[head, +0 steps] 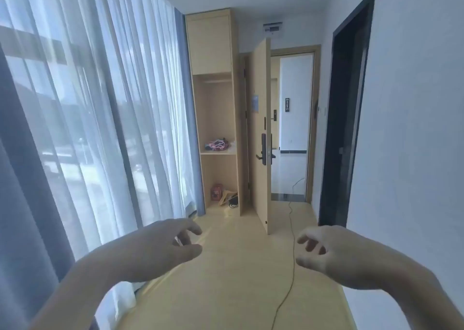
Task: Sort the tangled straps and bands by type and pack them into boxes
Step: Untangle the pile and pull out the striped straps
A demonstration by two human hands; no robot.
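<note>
A small pink and multicoloured heap of tangled straps and bands lies on the middle shelf of a tall wooden open cabinet, far ahead of me. My left hand and my right hand are both held out in front at waist height, above the floor. Their fingers hang loosely curled and hold nothing. Both hands are well short of the cabinet.
A red box, a wooden hanger and a dark cable lie on the cabinet's bottom shelf. Sheer curtains line the left side. A wooden door stands open ahead, a dark doorway is on the right. A thin cable runs along the floor.
</note>
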